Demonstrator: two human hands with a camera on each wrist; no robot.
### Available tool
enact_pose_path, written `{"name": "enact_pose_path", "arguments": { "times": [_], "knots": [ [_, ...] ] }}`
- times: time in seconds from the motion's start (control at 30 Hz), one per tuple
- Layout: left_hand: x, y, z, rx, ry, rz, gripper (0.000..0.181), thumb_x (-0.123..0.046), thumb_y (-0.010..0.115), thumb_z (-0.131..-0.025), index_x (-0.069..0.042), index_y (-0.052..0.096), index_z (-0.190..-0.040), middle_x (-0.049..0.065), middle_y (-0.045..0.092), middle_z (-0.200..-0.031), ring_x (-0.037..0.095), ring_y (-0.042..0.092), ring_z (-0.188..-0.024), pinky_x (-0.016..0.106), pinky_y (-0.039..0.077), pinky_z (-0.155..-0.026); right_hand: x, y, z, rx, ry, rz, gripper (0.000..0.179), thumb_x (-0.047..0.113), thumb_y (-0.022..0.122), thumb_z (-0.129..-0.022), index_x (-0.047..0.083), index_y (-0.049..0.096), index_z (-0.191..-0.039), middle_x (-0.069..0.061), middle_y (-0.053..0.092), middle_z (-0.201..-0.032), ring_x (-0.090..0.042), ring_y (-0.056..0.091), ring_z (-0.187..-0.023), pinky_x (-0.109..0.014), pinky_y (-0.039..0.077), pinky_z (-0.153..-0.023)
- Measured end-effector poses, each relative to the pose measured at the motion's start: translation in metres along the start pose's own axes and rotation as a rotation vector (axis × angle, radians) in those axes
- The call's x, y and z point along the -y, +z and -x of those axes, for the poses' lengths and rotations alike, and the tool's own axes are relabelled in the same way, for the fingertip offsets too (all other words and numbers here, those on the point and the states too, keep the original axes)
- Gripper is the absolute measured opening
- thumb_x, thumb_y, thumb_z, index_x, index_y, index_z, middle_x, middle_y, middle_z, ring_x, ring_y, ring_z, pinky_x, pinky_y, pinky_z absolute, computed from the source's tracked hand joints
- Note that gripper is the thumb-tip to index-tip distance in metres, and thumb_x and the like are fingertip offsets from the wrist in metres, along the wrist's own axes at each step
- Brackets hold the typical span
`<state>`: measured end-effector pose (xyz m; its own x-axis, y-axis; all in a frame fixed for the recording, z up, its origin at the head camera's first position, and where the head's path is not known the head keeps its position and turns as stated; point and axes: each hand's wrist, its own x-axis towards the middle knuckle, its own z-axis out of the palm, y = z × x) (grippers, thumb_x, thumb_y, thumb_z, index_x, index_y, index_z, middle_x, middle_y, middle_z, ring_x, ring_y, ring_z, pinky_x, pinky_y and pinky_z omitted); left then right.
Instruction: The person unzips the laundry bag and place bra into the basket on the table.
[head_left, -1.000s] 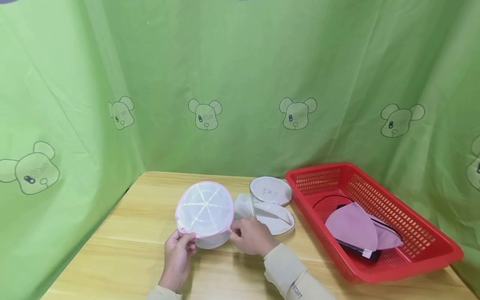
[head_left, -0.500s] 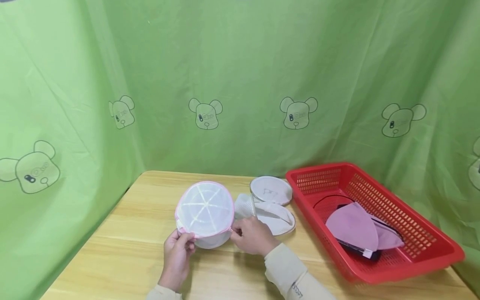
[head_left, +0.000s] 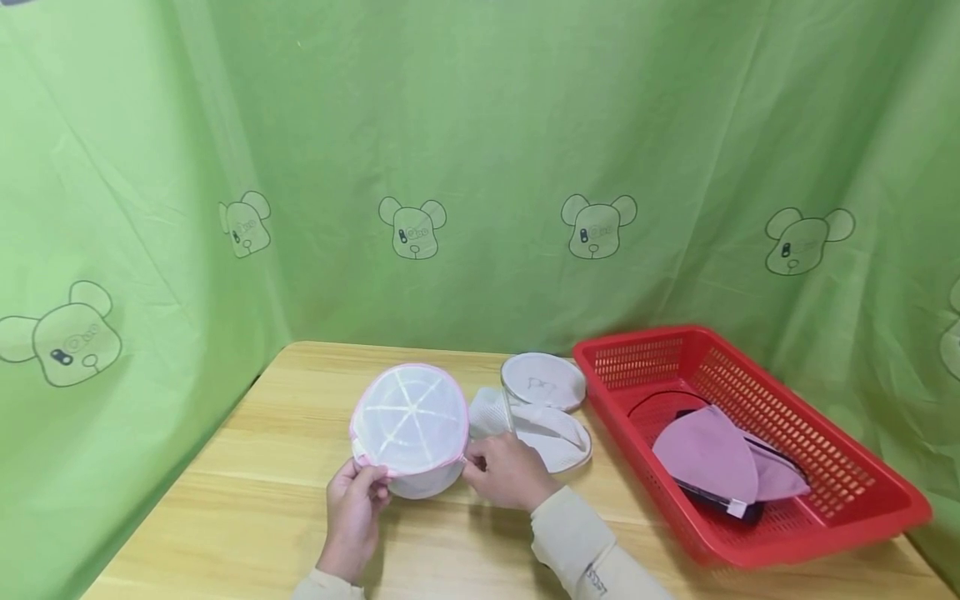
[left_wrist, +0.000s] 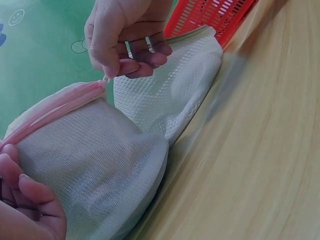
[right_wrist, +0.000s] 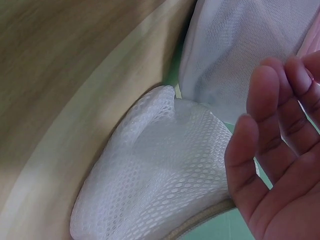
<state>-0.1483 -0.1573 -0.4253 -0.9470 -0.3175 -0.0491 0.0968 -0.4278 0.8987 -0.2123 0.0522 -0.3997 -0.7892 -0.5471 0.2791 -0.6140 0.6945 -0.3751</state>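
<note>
A round white mesh laundry bag (head_left: 411,419) with pink zipper trim stands on the table, its spoked top tilted toward me. My left hand (head_left: 354,517) pinches the pink trim at the near left between thumb and fingers. At the near right, my right hand (head_left: 510,473) pinches the small zipper pull (left_wrist: 106,79) with thumb and index finger. Its other fingers are loosely curled, as the right wrist view shows. Just behind that hand lies a second white mesh laundry bag (head_left: 551,442), unzipped, its round lid (head_left: 542,381) folded back.
To the right stands a red plastic basket (head_left: 817,543) with perforated walls. Inside it lies a folded purple cloth piece (head_left: 708,458) with black edging and a thin black loop. A green curtain (head_left: 487,125) hangs behind the wooden table (head_left: 247,492).
</note>
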Motion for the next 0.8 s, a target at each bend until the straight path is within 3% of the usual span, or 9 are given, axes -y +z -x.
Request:
{"name": "enact_pose_path", "arguments": {
  "times": [0.8],
  "knots": [
    [-0.0014, -0.0007, 0.0011, -0.008, -0.028, 0.056, 0.02, 0.006, 0.049, -0.088, -0.009, 0.056, -0.076, -0.003, 0.056, -0.065, 0.005, 0.047, -0.055, 0.017, 0.045, -0.053, 0.0011, -0.0008, 0.0014, 0.007, -0.008, -0.017, 0.03, 0.017, 0.058, -0.079, 0.022, 0.042, -0.054, 0.013, 0.037, -0.051, -0.003, 0.037, -0.051, -0.022, 0.032, -0.044]
  ]
}}
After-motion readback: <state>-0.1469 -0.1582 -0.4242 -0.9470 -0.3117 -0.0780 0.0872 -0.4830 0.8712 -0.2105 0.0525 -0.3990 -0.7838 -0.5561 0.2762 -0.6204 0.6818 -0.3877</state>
